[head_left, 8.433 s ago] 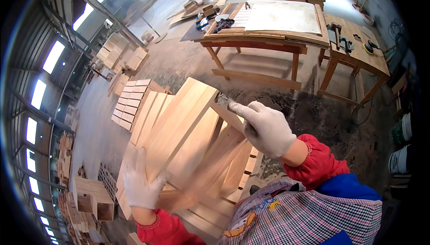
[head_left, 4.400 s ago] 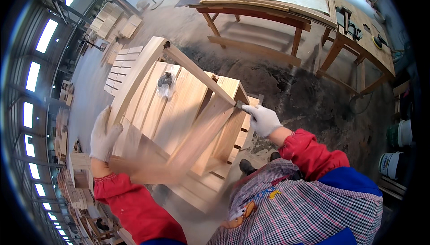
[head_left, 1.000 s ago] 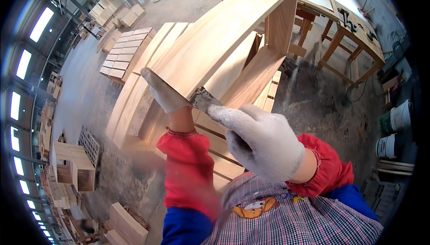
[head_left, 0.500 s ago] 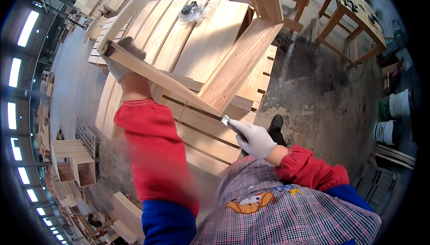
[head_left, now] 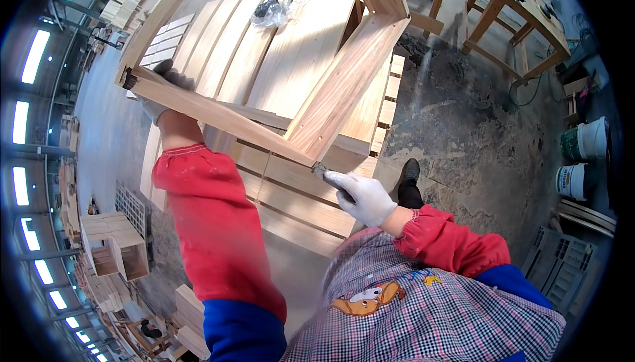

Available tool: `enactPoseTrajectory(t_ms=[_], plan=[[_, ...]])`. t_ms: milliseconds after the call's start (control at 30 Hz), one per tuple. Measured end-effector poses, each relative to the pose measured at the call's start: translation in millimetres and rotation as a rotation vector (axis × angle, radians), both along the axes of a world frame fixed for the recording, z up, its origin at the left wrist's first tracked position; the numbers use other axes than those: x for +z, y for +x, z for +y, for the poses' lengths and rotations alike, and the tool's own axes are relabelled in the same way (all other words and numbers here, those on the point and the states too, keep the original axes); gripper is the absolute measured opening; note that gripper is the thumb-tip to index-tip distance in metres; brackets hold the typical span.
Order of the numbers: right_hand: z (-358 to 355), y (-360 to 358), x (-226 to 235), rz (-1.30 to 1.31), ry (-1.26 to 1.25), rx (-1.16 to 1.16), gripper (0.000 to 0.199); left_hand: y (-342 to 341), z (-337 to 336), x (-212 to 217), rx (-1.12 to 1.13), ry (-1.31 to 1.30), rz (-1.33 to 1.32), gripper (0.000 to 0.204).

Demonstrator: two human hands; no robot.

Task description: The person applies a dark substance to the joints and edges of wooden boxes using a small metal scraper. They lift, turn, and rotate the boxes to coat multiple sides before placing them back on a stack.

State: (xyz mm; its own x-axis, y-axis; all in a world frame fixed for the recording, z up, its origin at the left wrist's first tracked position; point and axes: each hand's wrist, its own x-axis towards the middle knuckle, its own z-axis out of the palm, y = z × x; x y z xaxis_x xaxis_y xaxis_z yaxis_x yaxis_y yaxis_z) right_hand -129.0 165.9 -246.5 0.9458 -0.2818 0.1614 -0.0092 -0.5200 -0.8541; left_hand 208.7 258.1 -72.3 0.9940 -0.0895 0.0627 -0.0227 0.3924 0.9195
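Observation:
My left hand [head_left: 175,79], in a pale glove with dark fingers, is closed around the left end of an open wooden frame [head_left: 221,114], its fingers over the near rail. The frame is held tilted above a stack of slatted panels. My right hand [head_left: 368,199], in a white glove, pinches a small grey, silvery piece [head_left: 319,169] whose exact kind I cannot make out. That piece touches the frame's near corner, where the rail meets a wider board [head_left: 347,87] with small holes.
Beneath the frame lie pale slatted wooden panels [head_left: 291,220], with a clear plastic bag [head_left: 271,11] holding something dark on top. A wooden workbench [head_left: 522,18] with tools stands at the far right. White buckets [head_left: 591,138] and a grey crate [head_left: 559,266] sit along the right side.
The frame, with my left hand on it, has shifted left and slightly up in the picture. My right hand has moved left, bringing the grey piece against the frame's corner.

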Motion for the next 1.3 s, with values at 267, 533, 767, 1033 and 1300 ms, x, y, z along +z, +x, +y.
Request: enactPoseTrajectory(t_ms=[267, 533, 767, 1033, 1300], plan=[[-1, 0, 2, 0.039, -0.022, 0.007, 0.039, 7, 6, -2, 0.021, 0.043, -0.004, 0.052], [-6, -3, 1, 0.04, -0.106, -0.001, 0.041, -8, -4, 5, 0.042, 0.03, 0.029, 0.053], [-8, 1, 20, 0.07, -0.135, 0.019, 0.038, -12, -6, 5, 0.042, 0.009, 0.024, 0.048], [-43, -45, 13, 0.2, -0.046, -0.042, 0.04, -32, 11, -19, -0.28, -0.243, -0.149, 0.054], [-103, -95, 19, 0.237, 0.158, -0.247, 0.043, -109, 3, -22, -0.319, -0.63, -0.277, 0.058]])
